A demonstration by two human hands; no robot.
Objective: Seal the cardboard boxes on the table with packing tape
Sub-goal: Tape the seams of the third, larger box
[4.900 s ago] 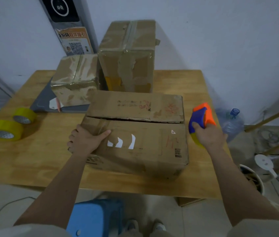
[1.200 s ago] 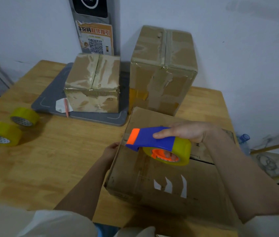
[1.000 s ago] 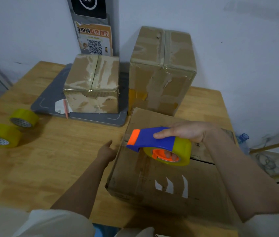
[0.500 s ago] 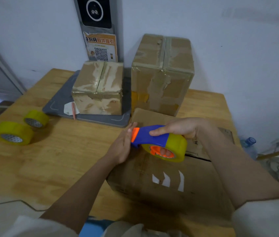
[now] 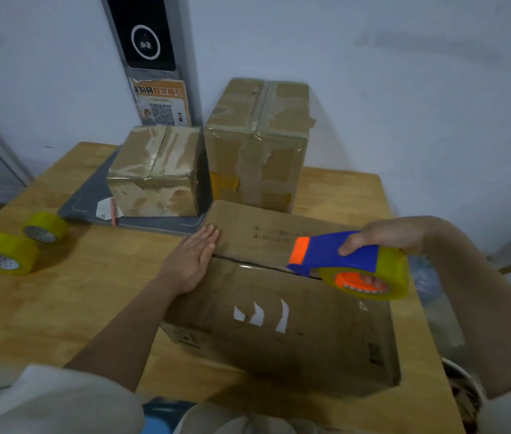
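A wide, flat cardboard box (image 5: 282, 327) lies on the wooden table (image 5: 60, 296) in front of me, its two top flaps meeting at a dark seam. My left hand (image 5: 190, 261) rests flat, fingers together, on the seam's left end. My right hand (image 5: 386, 236) grips a blue and orange tape dispenser (image 5: 342, 261) with a yellow roll, held over the seam's right part. A stretch of tape seems to run along the seam between the hands, though it is hard to make out.
Two taped boxes stand at the back: a small one (image 5: 157, 177) on a grey mat (image 5: 91, 198) and a taller one (image 5: 257, 145) beside it. Two yellow tape rolls (image 5: 0, 253) (image 5: 45, 227) lie at the left. A water bottle and floor clutter sit beyond the right edge.
My right hand has drawn the dispenser rightward along the seam, away from the left end. My left hand has flattened onto the box's left end where the dispenser was.
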